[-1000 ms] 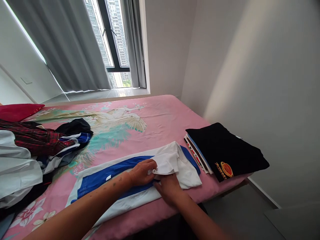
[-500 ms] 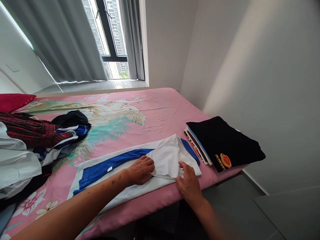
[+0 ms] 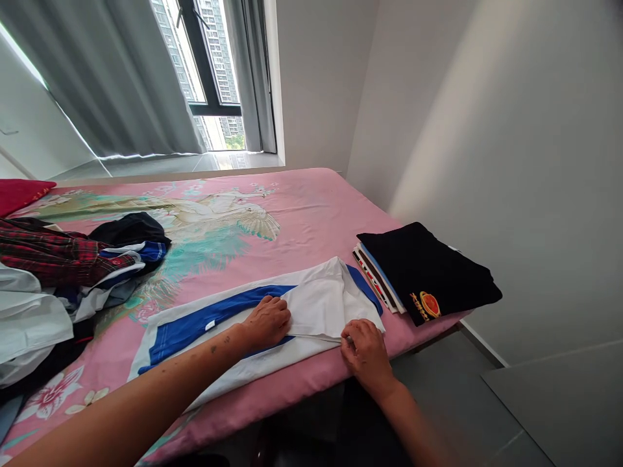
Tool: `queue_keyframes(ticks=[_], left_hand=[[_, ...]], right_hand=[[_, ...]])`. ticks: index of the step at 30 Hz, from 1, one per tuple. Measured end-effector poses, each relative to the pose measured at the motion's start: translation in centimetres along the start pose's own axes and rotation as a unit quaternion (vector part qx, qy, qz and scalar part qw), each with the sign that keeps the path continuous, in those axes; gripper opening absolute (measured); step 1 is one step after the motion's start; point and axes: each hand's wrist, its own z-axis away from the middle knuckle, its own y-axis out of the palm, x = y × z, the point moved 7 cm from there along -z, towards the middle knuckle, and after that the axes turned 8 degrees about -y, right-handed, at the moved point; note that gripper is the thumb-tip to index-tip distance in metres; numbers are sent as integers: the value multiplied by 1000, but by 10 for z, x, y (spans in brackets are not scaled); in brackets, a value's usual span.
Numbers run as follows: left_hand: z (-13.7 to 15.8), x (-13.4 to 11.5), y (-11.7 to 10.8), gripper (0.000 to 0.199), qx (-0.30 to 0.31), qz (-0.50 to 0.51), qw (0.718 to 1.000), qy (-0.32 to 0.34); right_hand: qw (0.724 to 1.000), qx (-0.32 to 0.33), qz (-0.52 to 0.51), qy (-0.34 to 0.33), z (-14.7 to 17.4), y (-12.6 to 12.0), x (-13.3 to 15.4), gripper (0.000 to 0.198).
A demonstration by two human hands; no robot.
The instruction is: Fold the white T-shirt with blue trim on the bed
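Item: white-and-blue garment (image 3: 253, 318), part-folded, lying flat at the near edge of the pink bed (image 3: 311, 214); right hand (image 3: 366, 353) curled on its near hem at 5 o'clock, left hand (image 3: 265, 321) pressed flat on the folded-over white panel, neither gripping. Risk: the hem sits at the mattress edge, so a tug could likely slide the garment off or undo the fold. Farther, at 2 o'clock, folded stack (image 3: 423, 275) sits close by and could be nudged askew.

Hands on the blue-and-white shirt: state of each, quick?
Left hand: open, palm flat on the blue-and-white shirt.
Right hand: fingers curled at the shirt's near edge; whether they pinch it cannot be told.
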Motion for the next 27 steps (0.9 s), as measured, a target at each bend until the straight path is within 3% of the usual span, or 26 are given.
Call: queue_keyframes(ticks=[2,6,12,16,21,24,27], left_hand=[[0,-5,-3,8,-7,3,1000,8],[0,-19,-3,22,24,30,998,40],[-2,-19,-2,8,68,66,995,39],[-13,-20,-8,28,51,65,997,3],[-28,-46,-14,34,-4,99,995,14],[-33,-67,0,60,-3,101,993,54],[-37,-80,25,69,30,92,994,52]], right_hand=[[1000,0,-4,0,0,0,1,12],[1000,18,4,-1,-1,3,-3,13],[1000,14,27,8,5,-2,-10,7],[999,40,34,0,10,-2,-6,9],[1000,4,-11,-5,2,-17,-9,15],[998,-11,-59,4,-8,-26,-17,16],[995,-17,-93,26,-12,-31,-27,16]])
